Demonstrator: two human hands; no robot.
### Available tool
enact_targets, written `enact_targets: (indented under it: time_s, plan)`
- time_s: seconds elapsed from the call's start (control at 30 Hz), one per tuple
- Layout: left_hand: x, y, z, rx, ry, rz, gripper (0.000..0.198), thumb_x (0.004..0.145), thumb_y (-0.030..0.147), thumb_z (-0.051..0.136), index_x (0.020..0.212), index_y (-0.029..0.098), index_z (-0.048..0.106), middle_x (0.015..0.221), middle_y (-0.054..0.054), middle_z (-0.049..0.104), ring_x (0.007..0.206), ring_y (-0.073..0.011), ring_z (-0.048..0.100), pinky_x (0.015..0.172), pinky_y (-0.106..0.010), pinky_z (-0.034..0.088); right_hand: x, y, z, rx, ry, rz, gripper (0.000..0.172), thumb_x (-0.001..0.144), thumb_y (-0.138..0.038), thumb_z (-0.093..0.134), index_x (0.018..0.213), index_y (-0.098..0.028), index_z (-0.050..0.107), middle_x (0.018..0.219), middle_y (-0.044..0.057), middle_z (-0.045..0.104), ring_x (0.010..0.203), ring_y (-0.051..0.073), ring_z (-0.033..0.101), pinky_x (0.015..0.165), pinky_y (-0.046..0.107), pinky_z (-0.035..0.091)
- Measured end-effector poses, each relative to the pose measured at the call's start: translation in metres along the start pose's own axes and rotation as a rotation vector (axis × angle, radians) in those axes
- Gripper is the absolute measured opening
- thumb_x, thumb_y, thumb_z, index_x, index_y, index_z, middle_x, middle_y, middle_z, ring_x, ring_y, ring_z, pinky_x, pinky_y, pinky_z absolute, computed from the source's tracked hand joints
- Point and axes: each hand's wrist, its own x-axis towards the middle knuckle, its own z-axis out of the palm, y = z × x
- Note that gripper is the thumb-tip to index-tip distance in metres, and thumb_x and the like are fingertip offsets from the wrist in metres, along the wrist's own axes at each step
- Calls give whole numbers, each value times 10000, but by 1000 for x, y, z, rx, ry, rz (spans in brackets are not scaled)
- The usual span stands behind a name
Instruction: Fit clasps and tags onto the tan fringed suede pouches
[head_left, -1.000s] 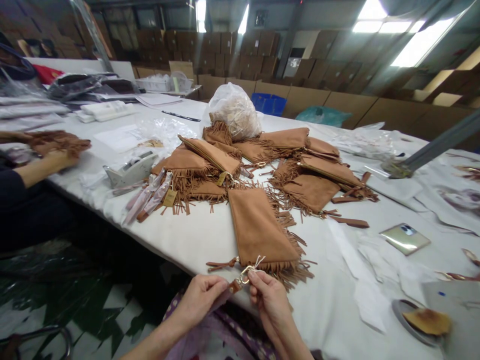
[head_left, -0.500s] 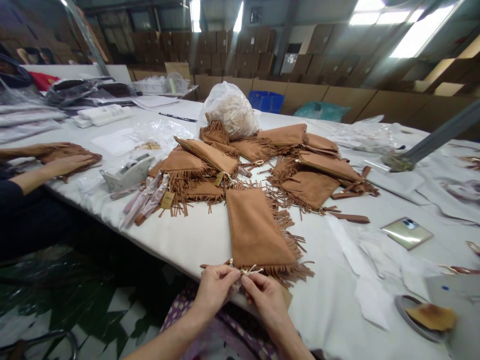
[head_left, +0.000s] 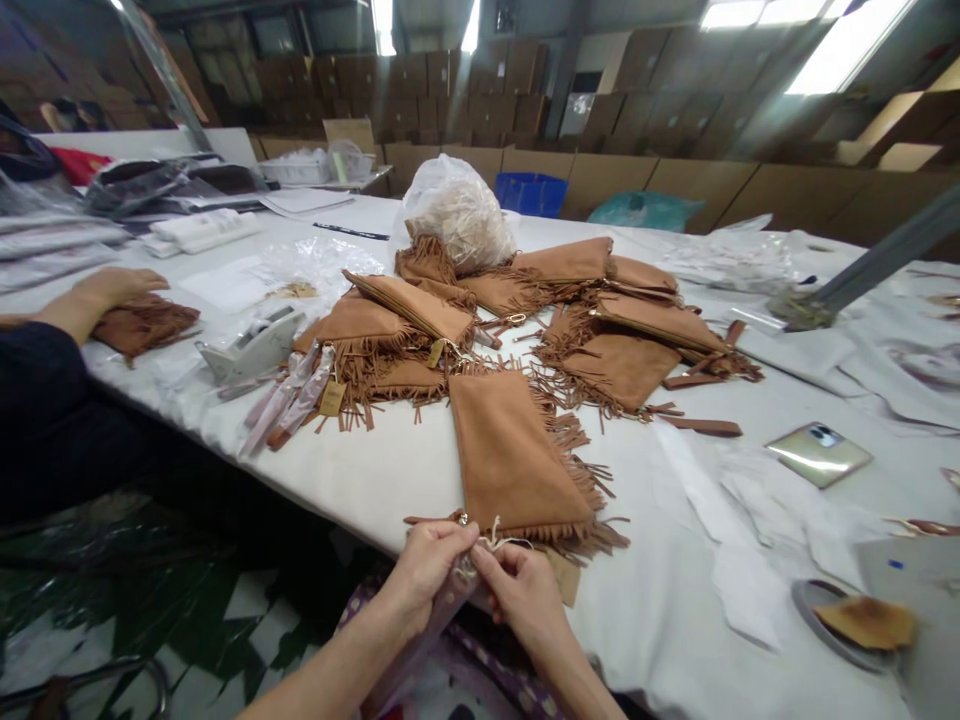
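A tan fringed pouch lies flat at the table's front edge, its fringe spread to the right. Just below its lower edge, by a small metal zipper end, my left hand and my right hand meet with fingertips pinched. Between them is a pale string with loose ends and loops showing; a tan paper tag hangs beside my right hand. Under the fingers hangs a translucent wrapped strip, partly hidden by my hands.
Several more fringed pouches lie heaped behind. A tape dispenser and wrapped straps are on the left, a phone and tape roll on the right. A co-worker's hand rests by a brown fringed piece at far left.
My fingertips have drawn closer around the string, and one string end now stands upright. The co-worker's hands have shifted up and back over the fringed piece.
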Motion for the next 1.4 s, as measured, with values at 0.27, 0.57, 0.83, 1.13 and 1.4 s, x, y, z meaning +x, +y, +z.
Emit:
enact_targets:
  time_s: [0.27,0.57,0.83,1.13,1.4]
  plan:
    - [-25,-25,-21,202,-173,-61,497,715,618,616,775,127,567,553,-22,613,395,-91,499,390,-176,309,2,4,1,83,-8,19,446,740,-578,573,569,-172,506,396,-68,426,341,59,362,356,188,277]
    - [-27,-37,-16,141,-82,42,464,766,581,547,781,118,580,621,-41,641,337,-90,505,321,-173,321,-9,-7,0,165,-258,124,363,721,-498,624,678,-140,590,500,-14,589,376,62,436,361,168,316]
    - [-28,-44,-15,151,124,142,383,743,508,624,872,159,532,550,9,630,300,-93,470,283,-162,267,-7,4,10,297,-121,181,322,660,-417,669,538,-140,559,443,-17,557,311,39,374,332,180,253]
    - [-42,-46,-22,942,92,786,260,904,197,389,945,218,645,873,-59,698,816,-188,660,749,-272,492,-11,-3,11,333,-163,181,331,692,-469,636,632,-159,534,486,-34,551,390,63,469,397,179,378]
    - [-40,-42,-17,562,3,255,375,877,531,420,968,178,511,644,-29,652,491,-154,592,465,-232,437,-5,5,11,154,-136,51,487,734,-638,535,585,-178,478,371,-59,468,290,55,378,325,180,250]
